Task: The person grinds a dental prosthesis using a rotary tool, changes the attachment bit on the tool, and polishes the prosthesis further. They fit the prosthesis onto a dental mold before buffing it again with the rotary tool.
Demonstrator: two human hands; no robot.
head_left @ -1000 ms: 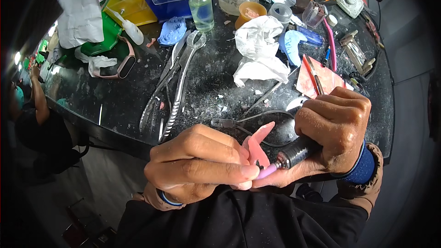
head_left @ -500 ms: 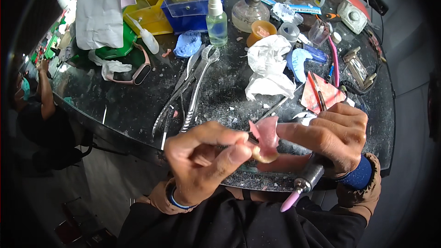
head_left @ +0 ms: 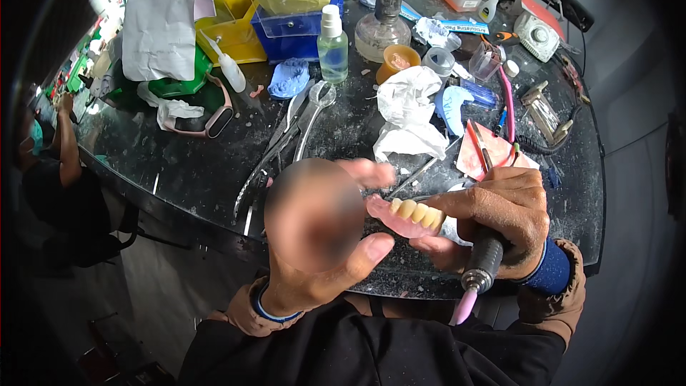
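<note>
My right hand [head_left: 504,207] grips a black rotary handpiece [head_left: 482,261] with a pink conical tip [head_left: 466,305] pointing down toward me, and also pinches a partial denture [head_left: 404,221]. The denture has a pink base and a row of cream teeth facing up. Just left of it, my left hand [head_left: 325,257] has thumb and fingers apart, holding nothing that I can see; its middle is blurred. Beyond my hands lie a red-pink triangular sheet [head_left: 475,157], metal pliers [head_left: 307,125] and crumpled white tissues [head_left: 407,100].
The dark, dusty desk [head_left: 179,171] holds a spray bottle [head_left: 333,53], a glass burner [head_left: 386,36], cups [head_left: 396,64], a blue impression piece [head_left: 289,78], colored bins [head_left: 289,36] and several small tools. A person [head_left: 61,179] works at the far left.
My left hand has released the denture and opened. The denture has turned teeth-up in my right hand, and the handpiece tip has swung away from it, downward.
</note>
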